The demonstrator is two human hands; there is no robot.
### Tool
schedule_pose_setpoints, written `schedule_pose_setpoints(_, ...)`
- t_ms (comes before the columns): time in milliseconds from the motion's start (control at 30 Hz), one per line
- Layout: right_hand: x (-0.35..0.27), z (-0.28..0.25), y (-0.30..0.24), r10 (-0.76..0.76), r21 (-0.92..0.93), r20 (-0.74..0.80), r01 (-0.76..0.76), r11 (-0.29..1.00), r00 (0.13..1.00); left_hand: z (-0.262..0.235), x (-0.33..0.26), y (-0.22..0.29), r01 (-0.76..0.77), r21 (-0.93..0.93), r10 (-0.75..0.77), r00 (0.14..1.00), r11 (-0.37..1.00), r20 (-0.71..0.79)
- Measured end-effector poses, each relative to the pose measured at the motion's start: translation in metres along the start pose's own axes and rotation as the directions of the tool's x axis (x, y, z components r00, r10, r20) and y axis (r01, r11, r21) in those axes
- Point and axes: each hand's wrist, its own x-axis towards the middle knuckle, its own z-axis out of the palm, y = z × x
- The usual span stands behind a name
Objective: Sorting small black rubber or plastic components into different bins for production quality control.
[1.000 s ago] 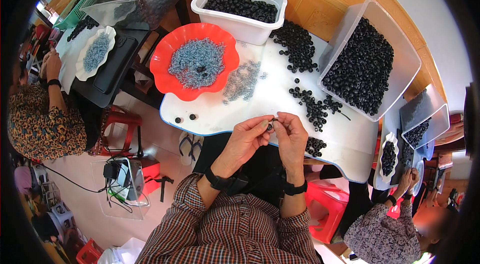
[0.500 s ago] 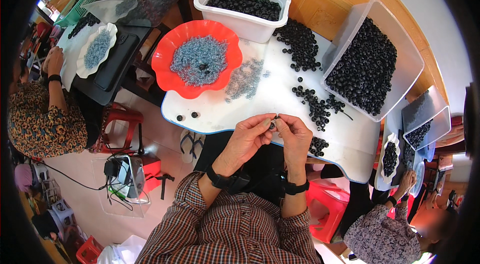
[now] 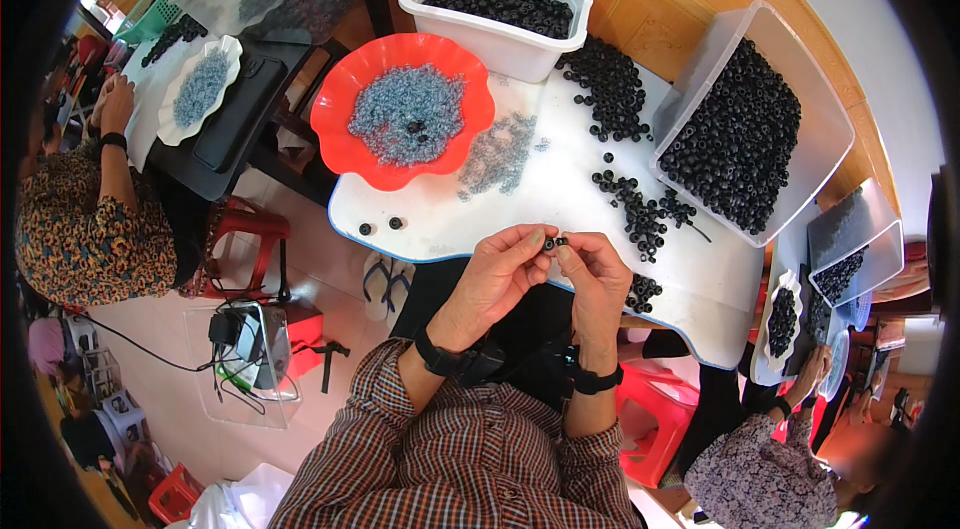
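Note:
My left hand (image 3: 492, 277) and my right hand (image 3: 597, 281) meet over the table's front edge, thumbs and fingers pinched. Between the fingertips show small round black parts with holes (image 3: 550, 244), one by each hand; fine detail is too small to make out. To the left, two similar black parts (image 3: 396, 224) stand near the table edge. A red scalloped bowl (image 3: 332, 134) holds many tiny clear bluish rings (image 3: 405, 109), with a few black parts among them. More clear rings (image 3: 498, 154) are scattered beside the bowl. Loose black parts (image 3: 645, 219) lie right of my hands.
A white tub (image 3: 505, 49) of black parts stands at the back of the white table (image 3: 440, 214). A tilted clear bin (image 3: 815, 129) of black parts is at the right. Co-workers sit at tables on both sides. A red stool (image 3: 655, 419) stands below the table.
My hands stay together at nearly the same spot. The black parts at my fingertips now show side by side, more plainly than before. The whole view has shifted slightly.

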Motion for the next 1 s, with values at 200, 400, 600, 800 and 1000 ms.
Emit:
schedule_pose_setpoints(200,-0.0029,-0.0004,0.0012,-0.026,-0.045,0.006,0.026,0.999,1.0,0.0036,-0.0017,0.0011,-0.003,-0.02,0.002,1.0,1.0,-0.016)
schedule_pose_setpoints(400,-0.0057,0.0033,-0.0013,-0.059,-0.009,0.012,0.059,0.998,0.998,0.0057,-0.0032,0.0019,0.001,-0.031,-0.002,1.0,1.0,-0.026)
schedule_pose_setpoints(600,-0.0058,0.003,0.0002,-0.099,-0.053,0.009,0.1,0.994,0.995,0.0032,-0.0028,-0.0012,-0.017,-0.001,0.017,0.999,1.0,-0.028)
schedule_pose_setpoints(800,-0.0066,0.0035,-0.0018,-0.109,-0.087,0.005,0.109,0.99,0.994,0.0049,-0.0037,-0.0019,-0.029,0.033,0.03,0.999,0.999,-0.03)
schedule_pose_setpoints(1000,-0.0068,0.0049,-0.0043,-0.149,-0.142,0.001,0.148,0.979,0.989,0.0094,-0.0054,-0.0018,-0.056,0.073,0.061,0.996,0.996,-0.059)
